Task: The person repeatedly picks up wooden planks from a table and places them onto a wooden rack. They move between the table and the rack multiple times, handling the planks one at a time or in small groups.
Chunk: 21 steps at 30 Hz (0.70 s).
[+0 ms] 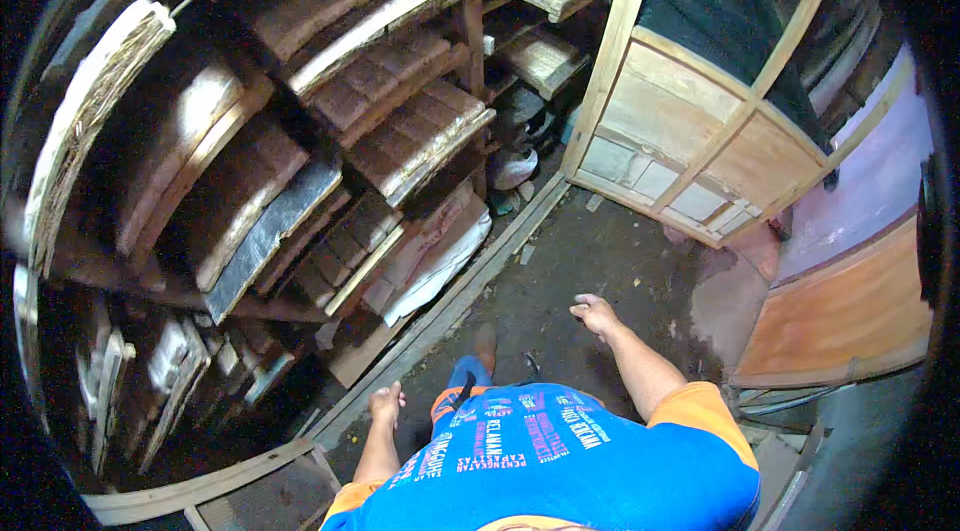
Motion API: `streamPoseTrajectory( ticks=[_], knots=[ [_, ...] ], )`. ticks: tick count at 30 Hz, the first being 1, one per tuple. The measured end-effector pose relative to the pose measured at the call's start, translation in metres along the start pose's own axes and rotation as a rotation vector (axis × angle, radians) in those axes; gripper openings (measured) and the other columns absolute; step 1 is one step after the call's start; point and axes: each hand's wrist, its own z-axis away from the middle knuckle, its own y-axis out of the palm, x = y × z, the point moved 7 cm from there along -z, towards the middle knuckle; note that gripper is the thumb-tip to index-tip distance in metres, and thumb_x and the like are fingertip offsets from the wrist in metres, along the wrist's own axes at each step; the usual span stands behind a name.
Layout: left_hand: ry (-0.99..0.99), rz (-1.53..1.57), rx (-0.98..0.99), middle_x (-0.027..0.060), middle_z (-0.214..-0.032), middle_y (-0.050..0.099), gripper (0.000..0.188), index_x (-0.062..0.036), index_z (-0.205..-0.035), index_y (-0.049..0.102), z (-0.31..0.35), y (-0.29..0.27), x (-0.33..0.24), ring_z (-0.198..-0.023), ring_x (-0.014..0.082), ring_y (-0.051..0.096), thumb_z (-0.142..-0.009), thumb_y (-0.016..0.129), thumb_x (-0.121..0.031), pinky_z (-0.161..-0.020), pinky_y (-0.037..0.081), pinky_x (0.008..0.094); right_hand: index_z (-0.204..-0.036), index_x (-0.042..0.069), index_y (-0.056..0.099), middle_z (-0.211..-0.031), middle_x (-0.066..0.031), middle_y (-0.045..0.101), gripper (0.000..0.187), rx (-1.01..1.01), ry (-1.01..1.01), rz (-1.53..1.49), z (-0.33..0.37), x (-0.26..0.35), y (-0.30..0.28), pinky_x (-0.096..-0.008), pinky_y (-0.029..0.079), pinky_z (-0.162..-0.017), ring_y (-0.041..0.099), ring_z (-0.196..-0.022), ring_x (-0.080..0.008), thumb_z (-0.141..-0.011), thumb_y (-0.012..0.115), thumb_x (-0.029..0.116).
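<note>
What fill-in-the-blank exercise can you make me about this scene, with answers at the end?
1. The left hand and right hand extend from sleeves coloured ____.
2. The shirt's body is mainly ____.
3. The sheet across the wooden-framed panel's upper part is ____.
4. The shelved wooden boards lie mostly on the picture's ____ side.

Missing words: orange; blue; black; left.
</note>
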Motion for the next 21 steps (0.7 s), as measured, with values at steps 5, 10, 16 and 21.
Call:
streamPoseTrajectory(
  ticks=[5,10,16,21],
  knots=[
    [0.12,-0.039,0.002,-0.0011,-0.081,0.063,0.013,-0.0057,-0.087,0.064,-0.039,0.05,-0.068,-0.074,0.0107,0.054,-0.083,0.074,-0.014,-0.068,0.045,0.0263,-0.135,-0.001,0.053,-0.123,-0.0164,0.066,0.055,0.027,-0.122,0.054,-0.033,0.107,-0.026,-0.0326,0.048,-0.096,0.063,-0.113,-0.0234,-0.087,0.071,0.02],
    [0.32,-0.001,0.096,0.0015,-0.08,0.065,0.029,-0.0041,-0.106,0.059,-0.065,0.099,-0.148,-0.073,0.0115,0.058,-0.081,0.074,-0.004,-0.071,0.049,0.0283,-0.137,-0.001,0.051,-0.126,-0.0184,0.064,0.056,0.024,-0.175,-0.005,-0.067,0.154,-0.022,-0.034,0.048,-0.097,0.062,-0.115,-0.0259,-0.089,0.07,0.021],
    [0.383,-0.119,0.116,0.0032,-0.076,0.065,0.017,-0.0033,-0.099,0.063,-0.073,0.123,-0.209,-0.063,0.0122,0.056,-0.086,0.072,-0.009,-0.052,0.045,0.0269,-0.137,0.001,0.051,-0.123,-0.0163,0.065,0.055,0.121,0.021,-0.095,-0.089,0.108,-0.032,-0.0349,0.05,-0.089,0.063,-0.109,-0.0241,-0.089,0.07,0.02],
    [0.148,-0.042,0.095,0.0013,-0.069,0.063,0.018,-0.006,-0.077,0.064,-0.076,0.146,-0.209,-0.061,0.0101,0.054,-0.089,0.071,-0.017,-0.054,0.042,0.0296,-0.139,0.002,0.049,-0.123,-0.0139,0.065,0.055,0.142,0.124,-0.103,-0.125,0.072,-0.076,-0.0364,0.05,-0.084,0.063,-0.105,-0.0229,-0.09,0.069,0.019]
  ],
)
